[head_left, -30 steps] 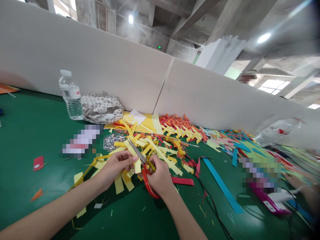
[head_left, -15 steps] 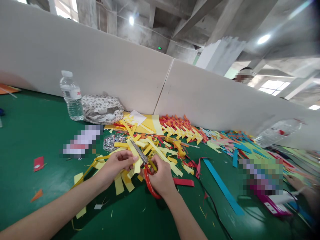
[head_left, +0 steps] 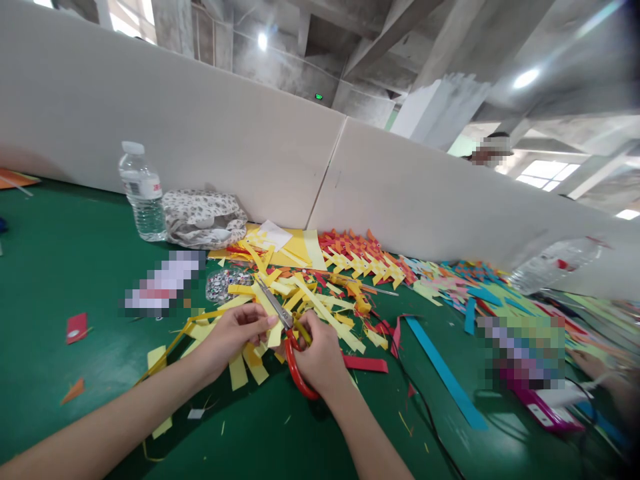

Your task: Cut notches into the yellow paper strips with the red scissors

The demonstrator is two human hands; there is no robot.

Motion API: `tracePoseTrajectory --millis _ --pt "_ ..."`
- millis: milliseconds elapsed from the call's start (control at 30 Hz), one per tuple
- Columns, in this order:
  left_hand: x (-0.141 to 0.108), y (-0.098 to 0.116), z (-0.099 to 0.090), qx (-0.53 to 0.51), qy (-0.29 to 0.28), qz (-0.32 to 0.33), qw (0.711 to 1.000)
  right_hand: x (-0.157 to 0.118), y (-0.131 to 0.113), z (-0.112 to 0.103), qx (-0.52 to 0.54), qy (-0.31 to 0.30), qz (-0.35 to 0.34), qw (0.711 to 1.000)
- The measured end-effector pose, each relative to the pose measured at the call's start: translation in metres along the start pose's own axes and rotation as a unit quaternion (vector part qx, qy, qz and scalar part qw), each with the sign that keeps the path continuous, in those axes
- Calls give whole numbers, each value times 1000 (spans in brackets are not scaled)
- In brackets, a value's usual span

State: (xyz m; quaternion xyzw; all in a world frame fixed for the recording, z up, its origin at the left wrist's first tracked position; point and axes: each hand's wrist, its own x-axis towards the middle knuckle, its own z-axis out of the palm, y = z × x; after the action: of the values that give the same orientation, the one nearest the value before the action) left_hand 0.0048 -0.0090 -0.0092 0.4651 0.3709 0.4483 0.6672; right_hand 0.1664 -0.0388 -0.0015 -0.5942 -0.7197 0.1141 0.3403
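My left hand [head_left: 244, 332] pinches a pale yellow paper strip [head_left: 274, 336] between thumb and fingers. My right hand [head_left: 320, 355] is wrapped round the red handles of a pair of scissors [head_left: 296, 365]. Their metal blades point up and left, right beside my left fingertips and the strip, and look nearly together. A small yellow piece also shows by my right fingers; whether they grip it I cannot make out. Around and beneath both hands lies a loose heap of yellow paper strips [head_left: 327, 308].
Behind the heap are a bag of googly eyes [head_left: 223, 285], woven paper pieces [head_left: 363, 257], a water bottle [head_left: 145, 197] and a patterned cloth bundle [head_left: 205, 217]. A black cable [head_left: 425, 407] and blue strip [head_left: 445, 373] lie right, near a purple power strip [head_left: 545, 407] and another person's hand [head_left: 593, 367].
My right hand and the scissors have shifted slightly left, closer to my left fingers. The left hand keeps its pinch on the paper strip almost in place.
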Motion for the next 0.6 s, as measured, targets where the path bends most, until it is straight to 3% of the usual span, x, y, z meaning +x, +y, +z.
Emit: tracePoseTrajectory --millis 433,600 --pt "-2 -8 5 -7 -42 -30 999 -1 -1 -3 -2 -17 -10 1000" --pt "-2 -7 4 -3 -31 -21 999 -1 -3 -4 -7 -4 -7 1000"
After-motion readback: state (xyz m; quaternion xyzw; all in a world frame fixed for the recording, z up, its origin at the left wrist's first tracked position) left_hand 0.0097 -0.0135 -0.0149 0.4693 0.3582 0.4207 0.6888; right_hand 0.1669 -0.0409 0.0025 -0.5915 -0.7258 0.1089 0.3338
